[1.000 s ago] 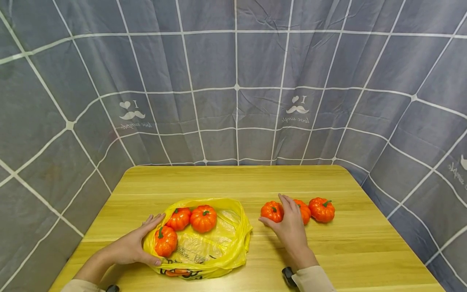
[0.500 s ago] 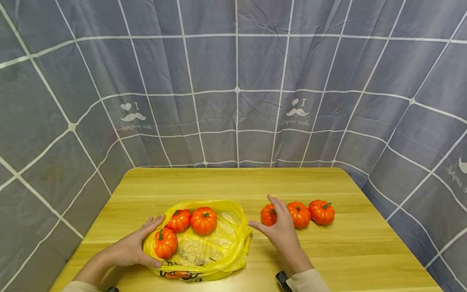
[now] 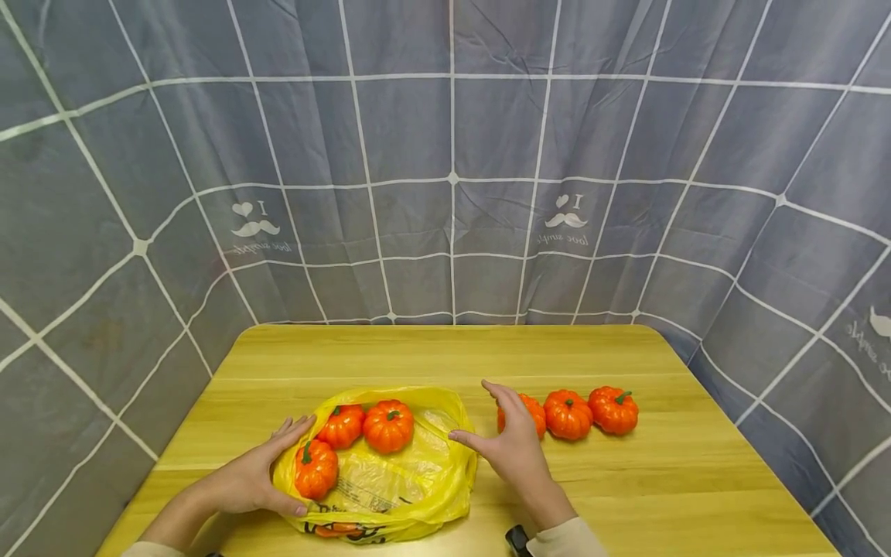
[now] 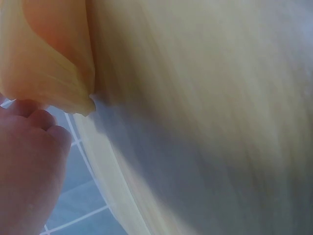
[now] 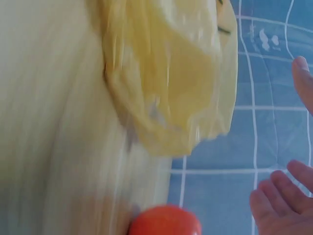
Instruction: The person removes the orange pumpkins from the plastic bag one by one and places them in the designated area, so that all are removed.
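Right hand's shift: it has slid left along the table since the first frame, from over the row of loose pumpkins to beside the bag's right rim.
Right hand [image 3: 513,442]: thumb and fingers spread well apart with nothing between them; the thumb tip points at the rim, and whether it touches the plastic cannot be told.
Left hand [image 3: 254,476]: it has stayed at the bag's left side, thumb and forefinger wide apart, thumb lying against the near rim and the fingers along the outside.
Yellow bag [image 3: 445,495]: lies with its mouth gaping upward between the two hands, dark lettering and an orange print on its near side.
Pumpkins in the bag: three, orange with green stems; the near-left pumpkin [image 3: 316,469] sits next to the left hand, the far-left pumpkin [image 3: 341,427] and far-right pumpkin [image 3: 388,426] side by side behind it.
Pumpkins on the wood: three in a close row right of the bag; the first pumpkin [image 3: 535,418] is partly hidden by the right hand, then the middle pumpkin [image 3: 568,415] and the end pumpkin [image 3: 613,411].
Table [image 3: 668,480]: pale yellow wood grain.
Curtain [image 3: 404,224]: grey-blue, white grid, moustache prints.
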`<state>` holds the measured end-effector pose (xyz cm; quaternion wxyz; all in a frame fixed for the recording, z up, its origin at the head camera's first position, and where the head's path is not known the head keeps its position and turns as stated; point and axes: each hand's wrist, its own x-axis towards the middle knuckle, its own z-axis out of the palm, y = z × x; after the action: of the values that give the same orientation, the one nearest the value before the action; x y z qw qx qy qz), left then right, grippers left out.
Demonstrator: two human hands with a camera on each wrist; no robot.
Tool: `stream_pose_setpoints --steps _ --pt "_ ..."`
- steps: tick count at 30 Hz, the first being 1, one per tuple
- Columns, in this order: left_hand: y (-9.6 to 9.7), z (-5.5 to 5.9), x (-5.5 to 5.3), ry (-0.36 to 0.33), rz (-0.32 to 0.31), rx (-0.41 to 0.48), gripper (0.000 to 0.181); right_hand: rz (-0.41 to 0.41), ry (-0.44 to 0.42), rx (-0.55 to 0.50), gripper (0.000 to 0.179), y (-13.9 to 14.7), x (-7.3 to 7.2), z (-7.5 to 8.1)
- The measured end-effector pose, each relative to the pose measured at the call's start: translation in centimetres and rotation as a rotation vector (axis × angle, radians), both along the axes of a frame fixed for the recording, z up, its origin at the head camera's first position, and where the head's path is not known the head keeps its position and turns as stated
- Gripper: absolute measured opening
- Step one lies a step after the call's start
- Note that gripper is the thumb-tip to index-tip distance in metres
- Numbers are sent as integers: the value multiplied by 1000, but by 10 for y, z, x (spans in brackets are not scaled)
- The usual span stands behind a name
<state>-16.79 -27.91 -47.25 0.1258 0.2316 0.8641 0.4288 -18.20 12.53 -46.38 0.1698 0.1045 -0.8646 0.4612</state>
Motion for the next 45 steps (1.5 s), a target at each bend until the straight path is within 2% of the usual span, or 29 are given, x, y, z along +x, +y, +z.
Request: stream_pose_setpoints --steps 8,18,24,31,45 --pt "-1 -2 1 3 -5 2 120 148 -104 -15 86 -30 2 -6" --pt "-1 -1 1 8 -9 3 119 188 -193 11 85 -57 0 -15" --pt "-1 -1 0 9 -2 5 119 183 -215 56 89 -68 -5 -19" --pt "-1 -2 1 10 -3 9 120 139 -248 122 90 -82 -10 -26" --pt "1 -1 2 3 -2 22 119 98 -229 180 90 -104 -15 -26"
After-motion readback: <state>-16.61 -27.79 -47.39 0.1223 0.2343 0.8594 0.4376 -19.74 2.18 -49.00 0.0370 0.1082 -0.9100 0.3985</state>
